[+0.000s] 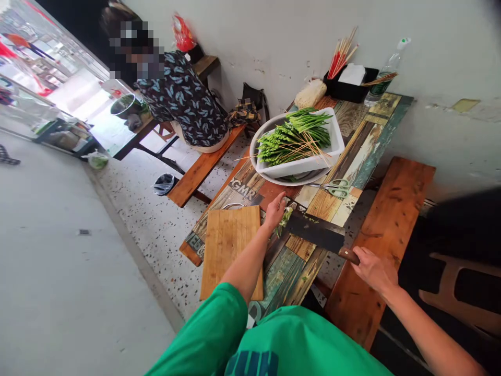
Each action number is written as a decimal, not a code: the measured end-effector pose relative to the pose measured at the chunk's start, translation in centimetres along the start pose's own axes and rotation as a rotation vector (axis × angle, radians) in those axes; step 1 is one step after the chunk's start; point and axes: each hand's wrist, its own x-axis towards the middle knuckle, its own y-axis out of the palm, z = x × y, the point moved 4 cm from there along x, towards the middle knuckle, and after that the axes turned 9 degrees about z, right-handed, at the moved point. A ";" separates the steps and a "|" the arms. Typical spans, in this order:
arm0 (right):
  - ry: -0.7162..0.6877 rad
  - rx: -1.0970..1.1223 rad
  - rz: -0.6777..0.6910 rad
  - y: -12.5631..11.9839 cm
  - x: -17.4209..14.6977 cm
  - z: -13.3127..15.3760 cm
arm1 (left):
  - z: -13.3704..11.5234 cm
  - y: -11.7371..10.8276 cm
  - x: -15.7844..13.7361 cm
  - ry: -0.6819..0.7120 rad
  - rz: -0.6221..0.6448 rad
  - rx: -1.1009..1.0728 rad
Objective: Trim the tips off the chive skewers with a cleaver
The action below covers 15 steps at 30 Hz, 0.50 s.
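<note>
My right hand (373, 269) is wrapped around the brown wooden handle of a cleaver (317, 232). Its wide dark blade lies low over the patterned tabletop, tip pointing left. Close to that tip, my left hand (275, 210) is on the table with its fingers stretched forward, beside small green vegetable scraps (283, 223). More green bits are scattered along the blade's far side. To the left of my forearm is a wooden cutting board (230, 245) with a bare surface. Beyond my hands, a white rectangular tray (297, 166) of green stems (287, 141) and thin skewers (309, 146) rests in a round basin (258, 137).
Green-handled scissors (338, 188) lie right of the basin. At the wall are a black box (344, 90) of chopsticks, a clear bottle (381, 78) and a bag (310, 94). Wooden benches (387, 219) flank the table. Another person (188, 99) sits at a table further left.
</note>
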 end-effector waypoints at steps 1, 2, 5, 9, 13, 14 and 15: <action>-0.038 -0.067 0.005 -0.8 0.0 0.2 | -1.4 0.1 -0.8 0.121 0.086 0.000; -0.073 -0.126 0.014 -1.6 0.2 0.4 | -2.9 0.6 -2.0 0.265 0.199 0.018; -0.152 -0.199 0.037 -3.6 1.1 1.7 | -6.3 3.2 -6.9 0.580 0.516 0.131; -0.185 -0.247 0.006 -4.7 1.9 2.7 | -6.8 6.0 -9.4 0.573 0.571 0.335; -0.193 -0.281 -0.048 -4.9 1.6 1.8 | -5.3 6.4 -7.4 0.491 0.456 0.356; -0.195 -0.269 -0.051 -4.9 1.3 1.3 | -4.9 6.4 -6.9 0.467 0.442 0.343; -0.198 -0.250 -0.047 -4.8 1.0 0.6 | -4.5 6.2 -6.5 0.439 0.434 0.325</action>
